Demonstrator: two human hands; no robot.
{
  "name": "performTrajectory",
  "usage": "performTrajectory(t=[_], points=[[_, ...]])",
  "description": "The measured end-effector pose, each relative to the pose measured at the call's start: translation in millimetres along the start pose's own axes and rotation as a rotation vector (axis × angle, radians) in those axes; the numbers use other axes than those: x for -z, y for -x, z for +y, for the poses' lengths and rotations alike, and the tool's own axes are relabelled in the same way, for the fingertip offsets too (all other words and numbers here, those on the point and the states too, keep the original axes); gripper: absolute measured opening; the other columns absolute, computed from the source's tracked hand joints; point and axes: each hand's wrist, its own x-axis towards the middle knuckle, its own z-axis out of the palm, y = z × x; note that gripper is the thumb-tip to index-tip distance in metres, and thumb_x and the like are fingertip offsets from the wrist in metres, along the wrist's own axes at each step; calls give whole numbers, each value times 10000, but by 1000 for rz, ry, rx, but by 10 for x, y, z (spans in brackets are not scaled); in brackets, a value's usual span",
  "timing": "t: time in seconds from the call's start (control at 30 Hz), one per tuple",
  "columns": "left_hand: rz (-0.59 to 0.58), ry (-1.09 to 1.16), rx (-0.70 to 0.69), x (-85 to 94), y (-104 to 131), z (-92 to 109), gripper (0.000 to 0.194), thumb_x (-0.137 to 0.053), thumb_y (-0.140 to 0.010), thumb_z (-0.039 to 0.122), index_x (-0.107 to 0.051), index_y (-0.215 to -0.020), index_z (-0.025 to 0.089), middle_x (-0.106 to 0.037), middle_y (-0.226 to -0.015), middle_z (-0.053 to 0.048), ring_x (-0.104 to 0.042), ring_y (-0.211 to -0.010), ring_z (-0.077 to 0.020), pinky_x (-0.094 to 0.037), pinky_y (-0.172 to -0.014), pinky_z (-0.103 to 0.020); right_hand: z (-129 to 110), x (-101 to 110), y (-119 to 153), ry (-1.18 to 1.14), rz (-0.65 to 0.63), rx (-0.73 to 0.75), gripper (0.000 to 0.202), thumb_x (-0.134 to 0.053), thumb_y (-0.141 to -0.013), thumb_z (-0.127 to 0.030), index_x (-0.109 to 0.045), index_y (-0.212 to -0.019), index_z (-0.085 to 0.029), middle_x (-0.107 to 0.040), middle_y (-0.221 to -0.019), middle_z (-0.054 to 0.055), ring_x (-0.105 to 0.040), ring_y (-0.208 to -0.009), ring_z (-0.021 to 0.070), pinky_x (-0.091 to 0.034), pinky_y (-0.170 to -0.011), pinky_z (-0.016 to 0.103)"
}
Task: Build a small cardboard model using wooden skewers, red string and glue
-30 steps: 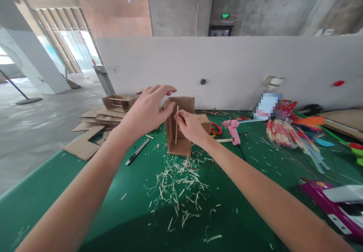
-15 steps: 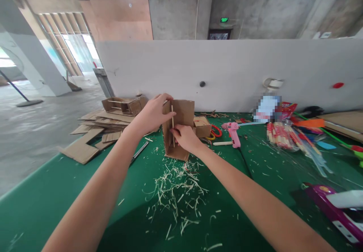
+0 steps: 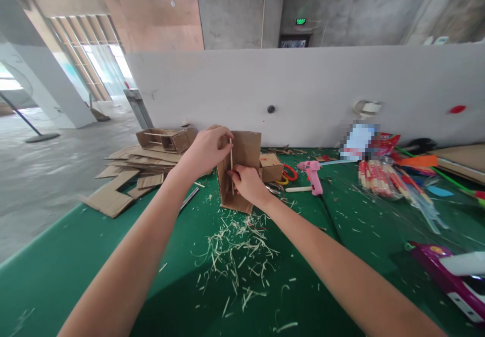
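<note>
1. Left hand (image 3: 208, 147): fingers curled at the cardboard box's (image 3: 247, 150) upper left edge, thumb beside the stick's (image 3: 231, 159) top; whether they grip, I cannot tell.
2. Right hand (image 3: 247, 183): I see fingers nearly closed, pinching the stick lower down.
3. Stick: one, thin, upright inside the box, below my left fingertips.
4. Pink glue gun (image 3: 312, 176): right of my right fingers.

stick (image 3: 231, 160) partly hidden, purple device (image 3: 449, 282) cut off
</note>
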Motion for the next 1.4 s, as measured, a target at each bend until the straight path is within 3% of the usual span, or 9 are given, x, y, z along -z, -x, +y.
performTrajectory(t=[0.3, 0.47, 0.57, 0.7, 0.83, 0.97, 1.13, 1.27, 1.4], points=[[21, -20, 29, -22, 5, 8, 220, -491, -849, 198, -670, -974, 175, -689, -1070, -64, -627, -965, -193, -466, -910, -332, 113, -40, 116, 76, -172, 13, 81, -544, -866, -195, -609, -826, -168, -709, -875, 92, -668, -828, 187, -434, -720, 255], [13, -64, 45, 25, 19, 63, 252, -441, -885, 231, -672, -973, 183, -691, -1029, -60, -623, -959, -201, -459, -898, -335, 116, -1, 179, 97, -226, 4, 165, -439, -895, -159, -600, -862, -173, -706, -871, 94, -650, -786, 179, -416, -682, 262], [40, -123, 99, 103, 31, 88, 266, -436, -898, 280, -657, -1022, 202, -680, -1032, -62, -620, -941, -212, -457, -878, -345, 50, 199, 161, 144, -315, -8, 163, -428, -910, -232, -583, -880, -192, -690, -805, 78, -597, -633, 159, -374, -564, 268], [36, -211, 141, 275, 54, 107, 238, -476, -881, 343, -658, -944, 203, -681, -996, -67, -615, -924, -233, -451, -864, -358, -61, 717, 136, 266, -484, 65, 148, -477, -868, -232, -622, -839, -228, -667, -765, 41, -548, -600, 138, -363, -530, 268], [-18, -180, 188, 480, 87, 119, 251, -494, -878, 411, -653, -879, 217, -698, -904, -38, -617, -857, -216, -455, -805, -328, -156, 1335, 193, 214, -374, 87, 134, -554, -846, -272, -681, -830, -231, -625, -646, 5, -480, -478, 101, -335, -438, 257], [-107, -160, 162, 611, 116, 62, 317, -494, -872, 465, -672, -915, 207, -679, -969, -44, -604, -895, -223, -434, -867, -351, -197, 1703, 236, 20, -42, 85, 194, -648, -803, -331, -691, -956, -220, -639, -721, 5, -560, -580, 111, -424, -477, 249], [-392, -141, -19, 596, 162, 54, 313, -474, -873, 455, -681, -887, 220, -637, -1045, -48, -562, -1043, -252, -383, -977, -392, -249, 1648, 150, -404, 358, 146, 133, -675, -778, -267, -641, -887, -198, -581, -769, -17, -570, -658, 92, -512, -607, 281], [-285, -241, -74, 583, 230, 139, 284, -568, -821, 404, -643, -1041, 240, -518, -1236, -74, -412, -1249, -315, -336, -1031, -436, -346, 1577, 141, -378, 350, 136, 70, -655, -786, -231, -631, -834, -185, -561, -717, -28, -558, -582, 78, -493, -546, 262], [-221, -155, -75, 596, 236, 245, 379, -598, -812, 441, -585, -1144, 258, -584, -1093, -42, -513, -1111, -287, -369, -975, -399, -456, 1630, 230, -142, 258, 128, 54, -648, -786, -209, -639, -828, -176, -579, -673, -24, -550, -539, 80, -442, -498, 247]])
